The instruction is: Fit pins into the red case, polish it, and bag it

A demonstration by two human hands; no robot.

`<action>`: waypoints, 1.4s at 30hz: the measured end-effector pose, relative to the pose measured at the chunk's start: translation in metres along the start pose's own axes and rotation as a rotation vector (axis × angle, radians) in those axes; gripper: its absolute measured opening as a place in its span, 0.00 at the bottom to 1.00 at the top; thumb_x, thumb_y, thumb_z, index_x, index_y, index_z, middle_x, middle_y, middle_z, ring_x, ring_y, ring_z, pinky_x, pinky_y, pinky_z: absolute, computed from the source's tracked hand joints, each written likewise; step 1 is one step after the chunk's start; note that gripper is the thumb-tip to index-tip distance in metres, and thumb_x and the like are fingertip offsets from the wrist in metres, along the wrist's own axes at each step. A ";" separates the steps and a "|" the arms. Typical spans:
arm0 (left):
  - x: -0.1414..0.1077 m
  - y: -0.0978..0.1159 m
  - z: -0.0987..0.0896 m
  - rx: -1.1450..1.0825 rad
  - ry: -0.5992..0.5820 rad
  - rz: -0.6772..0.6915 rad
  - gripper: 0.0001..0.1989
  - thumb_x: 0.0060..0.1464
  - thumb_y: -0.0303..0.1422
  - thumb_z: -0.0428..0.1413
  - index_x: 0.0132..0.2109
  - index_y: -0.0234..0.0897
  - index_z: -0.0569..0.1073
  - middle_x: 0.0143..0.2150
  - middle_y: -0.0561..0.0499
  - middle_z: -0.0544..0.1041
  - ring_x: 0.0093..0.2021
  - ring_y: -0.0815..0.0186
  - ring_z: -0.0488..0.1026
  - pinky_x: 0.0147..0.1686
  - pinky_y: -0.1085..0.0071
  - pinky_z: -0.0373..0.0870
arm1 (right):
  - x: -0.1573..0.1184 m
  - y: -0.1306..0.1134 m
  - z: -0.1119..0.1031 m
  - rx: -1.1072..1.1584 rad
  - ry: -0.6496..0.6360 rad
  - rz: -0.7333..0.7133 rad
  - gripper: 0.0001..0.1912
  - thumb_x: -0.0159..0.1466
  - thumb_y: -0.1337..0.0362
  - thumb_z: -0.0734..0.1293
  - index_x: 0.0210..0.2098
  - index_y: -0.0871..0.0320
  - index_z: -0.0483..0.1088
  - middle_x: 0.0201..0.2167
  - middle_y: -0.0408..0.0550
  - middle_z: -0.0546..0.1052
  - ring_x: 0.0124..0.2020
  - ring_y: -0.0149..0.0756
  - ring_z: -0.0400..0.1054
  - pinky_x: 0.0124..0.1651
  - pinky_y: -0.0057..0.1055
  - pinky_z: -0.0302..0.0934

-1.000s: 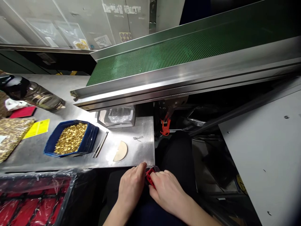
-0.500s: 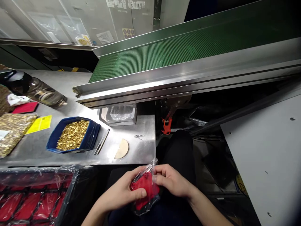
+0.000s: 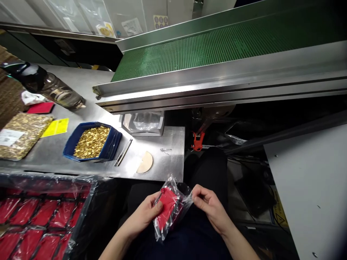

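My left hand (image 3: 148,211) grips a small red pouch (image 3: 166,206) in a clear plastic bag (image 3: 159,233), thumb on top and fingers hidden beneath. With closed fingertips, my right hand (image 3: 208,202) pinches the bag's edge and draws the film out to the right. Both hands are above my lap, just in front of the metal table (image 3: 165,164). At the lower left, a dark crate (image 3: 89,195) lined with plastic holds several similar bagged red pouches (image 3: 45,213).
A blue bin (image 3: 115,144) holds small gold pieces (image 3: 92,142). Near it lie tweezers (image 3: 124,152), a semicircular wooden piece (image 3: 145,162) and a safety pin (image 3: 165,150). A bottle (image 3: 58,90) lies farther left. The green conveyor (image 3: 184,54) crosses above; a grey panel (image 3: 314,180) stands right.
My right hand has moved right, away from the pouch, stretching the bag's film. The left hand has shifted slightly left with the pouch. The camera view has tilted downward and left.
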State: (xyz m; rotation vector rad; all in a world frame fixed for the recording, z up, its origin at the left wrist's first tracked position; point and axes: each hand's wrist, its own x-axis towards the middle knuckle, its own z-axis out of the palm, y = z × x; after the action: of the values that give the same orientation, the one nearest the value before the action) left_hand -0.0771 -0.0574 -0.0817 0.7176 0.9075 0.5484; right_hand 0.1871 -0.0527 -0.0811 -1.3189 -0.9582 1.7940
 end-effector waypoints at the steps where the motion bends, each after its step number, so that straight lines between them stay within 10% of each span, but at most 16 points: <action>1: 0.002 0.000 0.001 -0.006 -0.015 0.005 0.32 0.60 0.54 0.61 0.60 0.34 0.76 0.48 0.43 0.81 0.46 0.55 0.76 0.48 0.66 0.69 | 0.002 0.006 0.001 0.093 0.073 0.010 0.14 0.67 0.53 0.70 0.33 0.56 0.72 0.30 0.42 0.66 0.32 0.33 0.60 0.38 0.30 0.58; 4: 0.004 0.001 0.003 0.028 -0.062 0.028 0.32 0.61 0.54 0.60 0.62 0.35 0.75 0.49 0.42 0.80 0.48 0.53 0.76 0.50 0.64 0.70 | 0.002 0.011 0.003 0.180 0.211 -0.005 0.15 0.71 0.49 0.64 0.37 0.54 0.69 0.33 0.41 0.64 0.32 0.32 0.56 0.36 0.29 0.56; 10: 0.003 0.005 -0.003 0.138 -0.044 0.085 0.31 0.60 0.52 0.62 0.61 0.37 0.75 0.50 0.45 0.79 0.48 0.55 0.74 0.51 0.66 0.67 | -0.013 -0.027 0.014 -0.447 -0.176 0.032 0.13 0.64 0.53 0.74 0.39 0.54 0.72 0.32 0.41 0.72 0.34 0.34 0.65 0.39 0.30 0.58; 19: 0.001 0.007 -0.006 0.149 -0.101 0.125 0.44 0.51 0.62 0.62 0.64 0.36 0.73 0.55 0.41 0.79 0.56 0.47 0.73 0.57 0.59 0.68 | -0.005 -0.008 0.013 -0.358 0.168 -0.021 0.15 0.66 0.52 0.70 0.34 0.55 0.67 0.29 0.40 0.67 0.33 0.34 0.62 0.38 0.31 0.59; 22: -0.001 0.011 -0.005 0.207 -0.096 0.105 0.35 0.55 0.52 0.65 0.63 0.37 0.74 0.52 0.44 0.80 0.51 0.51 0.75 0.53 0.62 0.69 | -0.005 0.000 0.008 -0.507 0.176 -0.054 0.14 0.66 0.54 0.70 0.48 0.52 0.69 0.45 0.47 0.74 0.47 0.41 0.68 0.53 0.37 0.62; 25: 0.000 0.016 -0.006 0.254 -0.118 0.066 0.28 0.54 0.36 0.67 0.61 0.40 0.76 0.50 0.49 0.82 0.47 0.55 0.76 0.50 0.64 0.70 | -0.004 -0.001 0.006 -0.438 -0.040 -0.042 0.34 0.67 0.54 0.70 0.69 0.45 0.55 0.66 0.53 0.65 0.63 0.46 0.64 0.65 0.44 0.59; 31: 0.000 0.016 -0.012 0.336 -0.171 0.068 0.30 0.52 0.39 0.69 0.61 0.42 0.75 0.54 0.47 0.79 0.53 0.51 0.75 0.54 0.61 0.71 | 0.003 -0.009 0.015 -0.133 -0.266 0.214 0.17 0.68 0.50 0.70 0.45 0.56 0.69 0.27 0.40 0.74 0.27 0.30 0.68 0.34 0.27 0.62; 37: -0.006 0.004 0.001 0.404 -0.047 0.197 0.59 0.37 0.40 0.78 0.72 0.51 0.57 0.71 0.44 0.64 0.69 0.45 0.63 0.70 0.52 0.56 | 0.002 -0.002 0.045 0.347 -0.187 0.309 0.14 0.66 0.59 0.72 0.47 0.57 0.69 0.26 0.38 0.72 0.24 0.24 0.61 0.31 0.23 0.59; 42: -0.001 -0.001 0.014 0.205 -0.006 0.205 0.43 0.49 0.43 0.73 0.67 0.48 0.63 0.65 0.44 0.69 0.64 0.48 0.68 0.65 0.54 0.63 | 0.009 -0.011 0.041 0.173 -0.164 0.197 0.10 0.67 0.58 0.71 0.44 0.56 0.70 0.28 0.40 0.74 0.26 0.28 0.66 0.32 0.25 0.62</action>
State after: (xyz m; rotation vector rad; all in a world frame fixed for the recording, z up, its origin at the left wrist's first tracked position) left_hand -0.0657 -0.0631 -0.0765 1.0045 0.8980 0.6394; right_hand 0.1465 -0.0460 -0.0665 -1.2070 -0.7580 2.1119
